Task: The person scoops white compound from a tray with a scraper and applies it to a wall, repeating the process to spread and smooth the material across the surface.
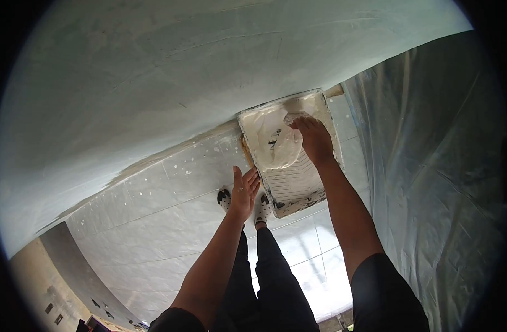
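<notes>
A paint tray (306,206) with a ribbed slope stands by the foot of the wall, its deep end holding thick off-white paint (275,144). My right hand (314,138) reaches over the deep end, fingers closed on a small whitish, paint-smeared lump (293,118) right at the paint; its kind cannot be made out. Dark streaks show in the paint to the left of it. Beside the tray's left edge is my left hand (245,191), with fingers stretched out and thumb apart, holding nothing. A pale spot marks its skin.
A pale green wall (170,72) rises along the far side. Clear plastic sheeting (425,166) hangs at the right. White splatters dot the tiled floor (181,182). My feet in spotted socks (262,210) stand close to the tray's near left side.
</notes>
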Demonstrator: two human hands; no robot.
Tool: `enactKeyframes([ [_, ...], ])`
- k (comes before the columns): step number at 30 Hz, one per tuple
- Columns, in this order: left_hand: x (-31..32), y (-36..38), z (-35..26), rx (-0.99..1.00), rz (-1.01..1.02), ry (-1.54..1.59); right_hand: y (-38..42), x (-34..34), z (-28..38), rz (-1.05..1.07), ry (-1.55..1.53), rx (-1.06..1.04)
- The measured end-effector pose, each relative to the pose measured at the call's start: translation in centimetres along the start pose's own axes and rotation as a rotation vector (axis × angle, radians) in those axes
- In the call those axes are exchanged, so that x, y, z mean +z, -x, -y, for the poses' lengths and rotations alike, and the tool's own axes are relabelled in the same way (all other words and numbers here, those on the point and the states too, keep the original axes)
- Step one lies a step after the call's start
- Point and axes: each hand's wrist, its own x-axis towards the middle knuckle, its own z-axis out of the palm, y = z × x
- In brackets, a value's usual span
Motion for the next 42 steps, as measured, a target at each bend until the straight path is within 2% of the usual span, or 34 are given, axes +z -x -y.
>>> enactKeyframes([
  [1,-0.1,0.0,-0.1,-0.002,0.018,-0.001,0.8,0.2,0.2,0.000,-0.002,0.008],
  [3,0.1,0.2,-0.3,-0.001,0.017,-0.021,3.2,-0.3,1.8,0.279,-0.186,0.081],
  [5,0.3,0.3,-0.3,0.004,0.018,-0.028,7.4,-1.0,4.6,0.244,-0.149,-0.025],
  [8,0.1,0.1,-0.3,-0.003,0.000,-0.005,10.8,-2.8,7.2,0.234,-0.124,-0.013],
  [9,0.2,0.1,-0.3,-0.002,0.000,-0.009,10.5,-2.6,6.3,0.233,-0.127,-0.012],
  [11,0.2,0.3,-0.4,-0.011,-0.005,-0.017,8.9,-1.6,3.5,0.103,-0.209,0.017],
  [13,0.4,0.4,-0.6,-0.005,0.004,-0.023,4.4,-3.0,1.8,0.106,-0.120,0.147],
  [15,0.4,0.5,-0.5,-0.012,-0.006,-0.009,4.0,-2.0,1.1,0.072,-0.025,0.124],
  [17,0.4,0.4,-0.6,-0.015,-0.005,0.005,5.6,-0.5,2.2,0.209,0.009,0.101],
  [19,0.1,0.2,-0.4,-0.018,-0.011,0.036,9.0,-0.1,5.4,0.160,-0.111,0.070],
  [21,0.2,0.3,-0.4,-0.017,-0.017,0.035,12.1,-0.2,9.0,0.176,-0.071,0.021],
  [23,0.2,0.2,-0.5,-0.015,-0.031,0.028,12.3,-2.3,11.1,0.134,-0.146,0.074],
  [25,-0.1,0.3,-0.6,-0.024,0.003,0.037,10.8,-2.9,10.1,0.167,-0.244,0.197],
  [26,-0.2,0.5,-0.6,-0.030,-0.002,0.029,9.6,-3.6,9.0,0.089,-0.237,0.215],
  [27,-0.2,0.5,-0.6,-0.032,0.003,0.017,9.0,-3.1,7.8,0.046,-0.178,0.265],
  [29,-0.1,0.5,-0.8,-0.044,0.013,-0.002,8.3,-2.1,6.3,0.105,-0.133,0.363],
  [31,-0.2,0.6,-1.2,-0.061,0.017,-0.022,9.6,0.4,8.0,0.217,0.041,0.390],
  [32,-0.5,0.6,-1.0,-0.073,0.021,-0.029,10.6,1.5,9.4,0.307,0.207,0.321],
  [33,-1.0,0.3,-0.9,-0.092,0.014,-0.004,11.2,2.0,11.0,0.313,0.053,0.324],
  [36,-2.4,-0.5,-0.4,-0.162,0.023,0.004,11.7,2.0,15.5,0.237,0.044,0.336],
  [38,-3.1,-0.4,-0.8,-0.202,0.028,-0.010,11.4,1.8,17.6,0.190,-0.143,0.455],
  [40,-3.8,-0.2,-1.2,-0.270,0.163,0.112,11.1,1.8,19.7,0.174,-0.194,0.528],
  [41,-4.8,-0.8,-1.3,-0.277,0.168,0.097,10.9,1.8,20.5,0.163,-0.246,0.590],
  [42,-6.5,-1.9,-0.9,-0.326,0.406,0.289,10.6,1.7,20.9,0.157,-0.269,0.635],
])
